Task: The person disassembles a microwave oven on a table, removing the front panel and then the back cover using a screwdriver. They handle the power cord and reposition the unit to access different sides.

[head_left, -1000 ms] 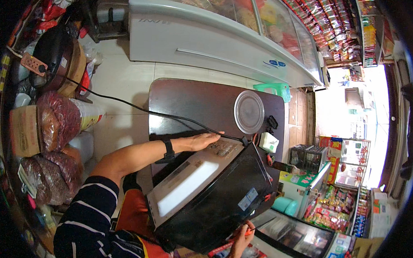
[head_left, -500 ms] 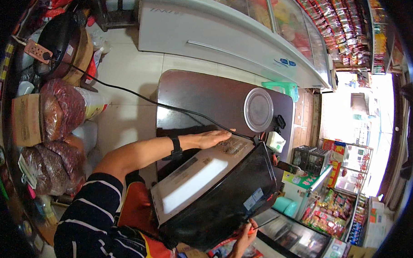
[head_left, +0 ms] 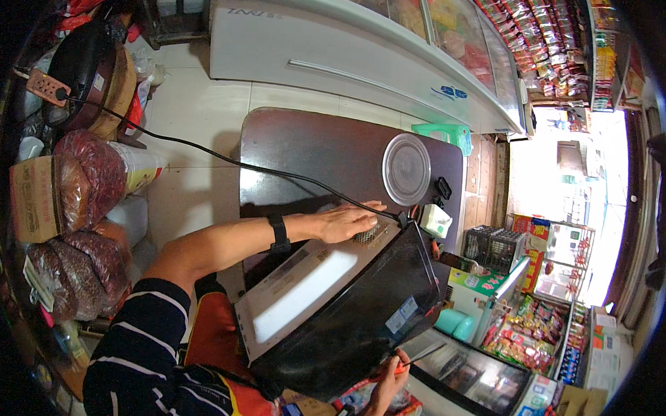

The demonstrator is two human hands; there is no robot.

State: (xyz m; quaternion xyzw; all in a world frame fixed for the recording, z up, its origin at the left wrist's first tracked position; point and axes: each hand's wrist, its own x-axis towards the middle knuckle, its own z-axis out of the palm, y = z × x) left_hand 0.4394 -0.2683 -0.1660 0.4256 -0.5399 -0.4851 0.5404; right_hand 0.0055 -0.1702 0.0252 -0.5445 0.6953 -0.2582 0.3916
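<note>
A microwave oven (head_left: 351,322) with a black casing and a pale metal panel (head_left: 289,294) lies tilted in front of me, partly over the dark table (head_left: 306,145). My left hand (head_left: 347,222) rests on the panel's far end, beside the vent holes, with fingers stretched out. A black power cord (head_left: 268,170) runs from that end to a socket strip (head_left: 47,88). My right hand (head_left: 387,386) is closed round the red-orange handle of a screwdriver (head_left: 425,353), by the casing's lower right corner. The screwdriver's thin shaft points up and right, apart from the casing.
On the table's right part lie a round glass plate (head_left: 407,169), a black item (head_left: 442,187) and a small white box (head_left: 437,221). A long chest freezer (head_left: 338,58) stands beyond. Filled plastic bags (head_left: 92,177) and a cardboard box (head_left: 34,197) sit at left.
My left hand has slid a little along the panel, covering more of the vent holes. The right hand keeps the screwdriver near the corner. The whole view has shifted slightly.
</note>
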